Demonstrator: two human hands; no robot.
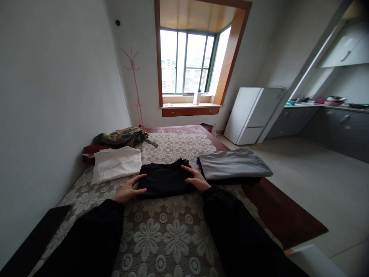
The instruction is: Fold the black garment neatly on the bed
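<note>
Right now a folded black garment lies flat in the middle of the bed, on a lace cover with a flower pattern. The left hand rests at its left edge, fingers stretched out and spread, fingertips touching the cloth without closing on it. The right hand lies on the garment's right edge, likewise flat and open, gripping nothing. Both arms wear dark sleeves. Just to the right of the black garment sits a folded grey garment on top of something darker, near the bed's edge. To the left lies a folded white garment, with an olive-green bundle behind it against the wall. Farther off, a pink coat stand stands in the corner beside the window, and a white fridge stands at the right.
</note>
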